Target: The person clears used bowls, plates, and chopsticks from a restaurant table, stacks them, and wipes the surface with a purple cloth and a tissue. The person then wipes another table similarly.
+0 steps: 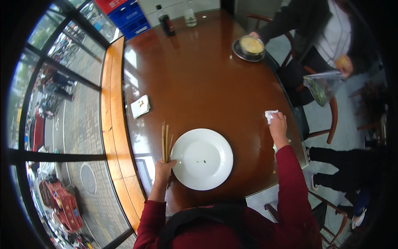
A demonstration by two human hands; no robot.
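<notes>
My left hand (164,169) grips a bundle of several wooden chopsticks (165,143), their ends pointing away from me. Its thumb reaches the left rim of a large round white plate (214,146). A few dark green scraps (204,161) lie on the plate. On the right side of the table, my right hand (277,124) holds a crumpled white tissue (270,115) against the surface. Small food scraps (275,147) show partly behind my right wrist.
A brown glossy table (199,93) spreads before me. Folded paper with crumbs (141,106) lies left; a dark bottle (165,21) and a clear glass bottle (190,17) stand at the far end. Another person's hand (254,34) is at a metal bowl of yellowish food (251,46); their other holds a plastic bag (321,85).
</notes>
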